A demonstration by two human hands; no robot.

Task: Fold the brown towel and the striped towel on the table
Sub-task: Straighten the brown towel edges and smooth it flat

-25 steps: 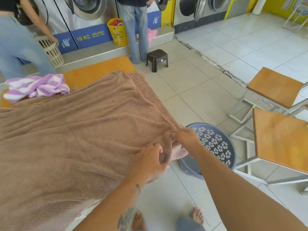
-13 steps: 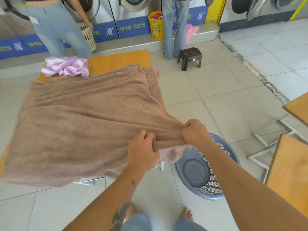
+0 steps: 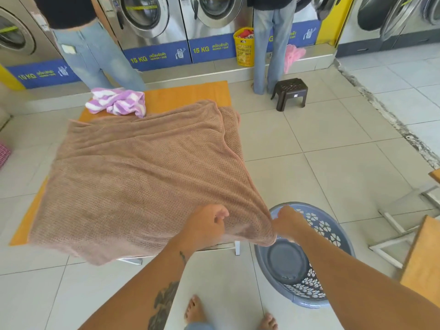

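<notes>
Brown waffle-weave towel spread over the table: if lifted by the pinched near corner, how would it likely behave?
The brown waffle-weave towel is probably floppy: it drapes over the table edge and bunches at the right hand. Its textured weave likely resists slipping from the left hand.

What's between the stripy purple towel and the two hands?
The head view shows the brown towel spread over the table between the striped towel and the left hand and right hand.

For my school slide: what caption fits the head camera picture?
Both hands, left hand and right hand, grip the brown towel spread over the table.
</notes>
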